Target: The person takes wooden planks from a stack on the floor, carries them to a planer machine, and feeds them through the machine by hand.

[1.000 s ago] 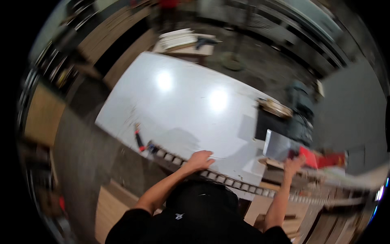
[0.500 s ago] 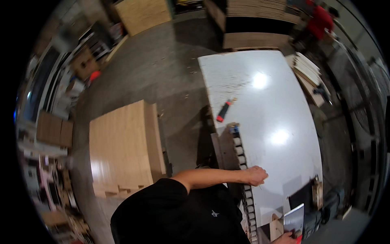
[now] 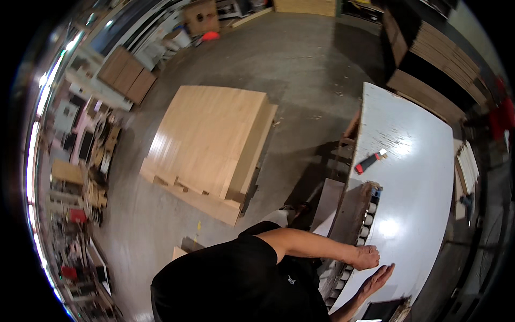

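Observation:
Over the near left part of the white worktable, my left hand is closed in a fist. Whatever lies inside its fingers, if anything, is hidden. My right hand is just beside it, fingers stretched out flat and nothing seen in them. Along the table's left edge, close to both hands, runs a row of white rollers. Farther up the table lies a short black-and-red handled tool with a metal tip.
Left of me stands a stack of pale wooden panels. A dark flat piece sits at the table's near end. Piled boards stand beyond the table. At the far right is a person in red.
The view has swung right to left, so the table now appears farther right. My right hand has let go of a flat silver piece with a red part and come up beside my left.

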`<state>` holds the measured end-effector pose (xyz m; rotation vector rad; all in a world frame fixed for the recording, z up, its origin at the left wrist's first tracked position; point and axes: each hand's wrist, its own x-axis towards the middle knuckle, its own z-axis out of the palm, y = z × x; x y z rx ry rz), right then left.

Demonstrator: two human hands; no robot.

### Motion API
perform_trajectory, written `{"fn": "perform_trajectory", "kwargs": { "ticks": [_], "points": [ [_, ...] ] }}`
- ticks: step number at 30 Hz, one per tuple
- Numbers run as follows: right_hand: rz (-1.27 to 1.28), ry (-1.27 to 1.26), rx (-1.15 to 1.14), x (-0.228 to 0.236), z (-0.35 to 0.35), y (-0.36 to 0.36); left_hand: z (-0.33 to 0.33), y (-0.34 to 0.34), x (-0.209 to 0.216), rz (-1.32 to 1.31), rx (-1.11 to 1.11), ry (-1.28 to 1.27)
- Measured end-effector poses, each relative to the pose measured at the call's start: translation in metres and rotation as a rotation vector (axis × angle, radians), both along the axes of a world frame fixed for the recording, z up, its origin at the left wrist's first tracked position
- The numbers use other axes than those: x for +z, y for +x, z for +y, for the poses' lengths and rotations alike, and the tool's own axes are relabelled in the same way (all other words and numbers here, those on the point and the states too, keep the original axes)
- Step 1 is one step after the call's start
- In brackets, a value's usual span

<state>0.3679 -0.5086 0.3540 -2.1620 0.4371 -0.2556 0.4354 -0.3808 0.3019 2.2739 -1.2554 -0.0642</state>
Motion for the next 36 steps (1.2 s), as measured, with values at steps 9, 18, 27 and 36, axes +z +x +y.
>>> {"fn": "perform_trajectory", "kwargs": {
  "ticks": [9, 18, 27, 36],
  "points": [
    [0.071, 0.137, 0.365, -0.007, 0.062, 0.044, 0.137, -0.048, 0.049, -0.123, 0.269, -0.504],
    [-0.158, -0.243, 0.378, 0.014, 0.142, 0.058, 0.340, -0.028, -0.083, 0.780, 1.006, -0.059],
    [-0.013, 0.068, 0.667, 0.012, 0.381, 0.176, 0.535, -0.009, -0.192, 1.103, 1.217, -0.016],
    [0.326, 0.208, 1.033, -0.097, 0.628, 0.385, 0.693, 0.046, -0.256, 1.353, 1.604, -0.359]
  ]
}}
